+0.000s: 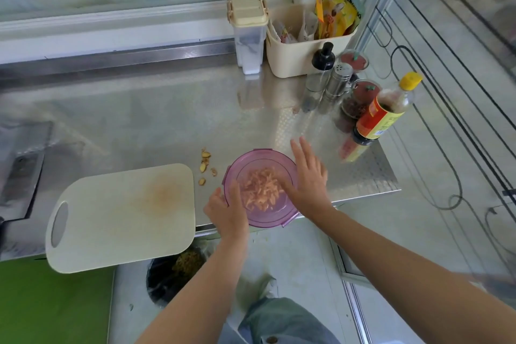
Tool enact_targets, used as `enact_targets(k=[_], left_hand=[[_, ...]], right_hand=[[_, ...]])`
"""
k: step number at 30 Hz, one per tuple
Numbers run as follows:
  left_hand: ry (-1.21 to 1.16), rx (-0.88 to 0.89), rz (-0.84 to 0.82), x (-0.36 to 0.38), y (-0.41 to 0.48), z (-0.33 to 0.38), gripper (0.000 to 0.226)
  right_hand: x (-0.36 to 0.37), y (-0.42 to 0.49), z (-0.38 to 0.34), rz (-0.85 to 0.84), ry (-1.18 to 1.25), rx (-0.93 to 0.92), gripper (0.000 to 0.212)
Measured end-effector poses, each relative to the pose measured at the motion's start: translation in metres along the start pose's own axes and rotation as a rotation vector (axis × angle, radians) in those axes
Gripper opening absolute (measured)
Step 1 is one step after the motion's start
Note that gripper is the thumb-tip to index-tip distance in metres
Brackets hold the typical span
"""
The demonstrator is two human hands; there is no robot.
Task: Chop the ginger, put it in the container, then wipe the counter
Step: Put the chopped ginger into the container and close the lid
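we see the round purple container (261,159) near the front edge of the steel counter (139,126). the chopped ginger (261,190) lies inside it and shows pink through the clear purple lid, which has clips along the rim.

the right hand (307,179) lies flat on the right side of the container. its fingers are straight and spread and point away from us, and the thumb reaches over the lid above the ginger. this hand grasps nothing, it only rests there.

the left hand (227,209) is at the near left side of the container, with fingers on top of the lid and the thumb outside the rim. the hand is blurred, so we cannot tell if it grips the rim or only presses on it.

just left of the container, a few ginger scraps (205,166) lie on the counter, apart from it. further left of the container is the cream cutting board (120,218), which hangs over the front edge of the counter.

right of the container and further back stands a soy sauce bottle (382,114) with a yellow cap. behind the container, well apart, stand a steel shaker (336,84), a cream basket (301,58) with packets and a clear box with cream lid (248,14).
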State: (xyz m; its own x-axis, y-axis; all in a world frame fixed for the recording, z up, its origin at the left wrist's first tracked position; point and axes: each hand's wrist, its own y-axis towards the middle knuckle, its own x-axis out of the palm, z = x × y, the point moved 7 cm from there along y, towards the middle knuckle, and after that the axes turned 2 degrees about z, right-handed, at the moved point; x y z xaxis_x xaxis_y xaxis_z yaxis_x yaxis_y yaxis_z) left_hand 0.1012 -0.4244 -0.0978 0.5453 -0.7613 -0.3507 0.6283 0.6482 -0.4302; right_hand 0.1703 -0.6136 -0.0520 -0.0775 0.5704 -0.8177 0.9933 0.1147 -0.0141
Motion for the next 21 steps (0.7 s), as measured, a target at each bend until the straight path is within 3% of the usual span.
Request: enact_targets(k=[2,4,6,10,13,16,21], left_hand=[[0.067,-0.048,-0.082,0.002,-0.003,-0.001,0.072],[0.152,-0.057,-0.110,0.003,-0.004,0.001,0.067],[0.184,-0.035,-0.122,0.007,-0.005,0.006,0.065],[0.201,0.092,-0.241,0.034,-0.020,0.032,0.057],[0.204,0.177,-0.348,0.064,-0.031,0.046,0.074],[0.129,0.155,-0.534,0.094,-0.049,0.054,0.058],[0.170,0.132,-0.684,0.114,-0.052,0.045,0.084]], right_hand=[[-0.002,-0.007,0.025,-0.081,0.169,0.314,0.090],[0.012,-0.016,0.042,-0.238,0.326,0.461,0.079],[0.018,-0.023,0.050,-0.278,0.531,0.532,0.067],[0.001,-0.026,0.072,-0.123,0.677,0.633,0.052],[-0.020,-0.033,0.094,0.010,0.832,0.777,0.047],[-0.030,-0.043,0.111,0.104,0.938,0.896,0.045],[-0.039,-0.049,0.119,0.111,0.886,0.927,0.040]])
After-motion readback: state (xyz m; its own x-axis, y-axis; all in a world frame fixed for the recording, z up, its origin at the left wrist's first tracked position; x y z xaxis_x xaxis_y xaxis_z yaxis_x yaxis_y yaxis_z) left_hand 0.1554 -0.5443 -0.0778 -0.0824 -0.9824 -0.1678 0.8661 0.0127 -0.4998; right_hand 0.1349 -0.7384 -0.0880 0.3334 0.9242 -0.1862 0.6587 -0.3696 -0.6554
